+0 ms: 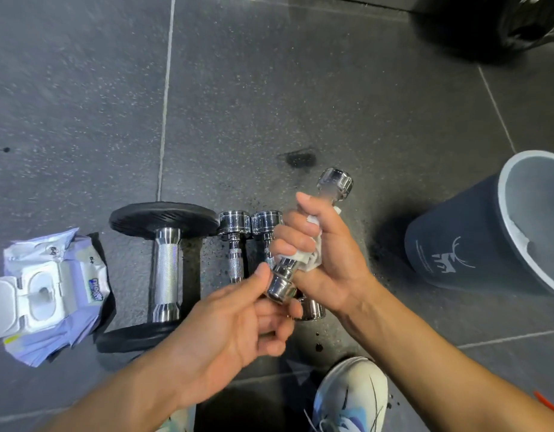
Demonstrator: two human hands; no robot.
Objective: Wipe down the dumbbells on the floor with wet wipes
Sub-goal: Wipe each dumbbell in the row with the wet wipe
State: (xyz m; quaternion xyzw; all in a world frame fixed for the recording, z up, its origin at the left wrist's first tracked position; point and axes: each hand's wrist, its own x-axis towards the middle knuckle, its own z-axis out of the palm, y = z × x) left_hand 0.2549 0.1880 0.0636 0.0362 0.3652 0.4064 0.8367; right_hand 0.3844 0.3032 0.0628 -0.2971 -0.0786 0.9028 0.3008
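I hold a small chrome dumbbell (335, 182) tilted above the floor. My left hand (238, 322) grips its near head. My right hand (319, 244) wraps a white wet wipe (307, 257) around its handle. On the floor below lie two more small chrome dumbbells (235, 241), side by side, the right one partly hidden by my hands. A large dumbbell with black plates and a chrome handle (166, 269) lies to their left. A wet wipes pack (48, 294) with its lid flipped open sits at the far left.
A dark grey bin (450, 244) with a light inner wall stands at the right. My white shoe (350, 397) is at the bottom centre. Dark wet spots (300, 157) mark the grey floor tiles. A black object (518, 20) fills the top right corner.
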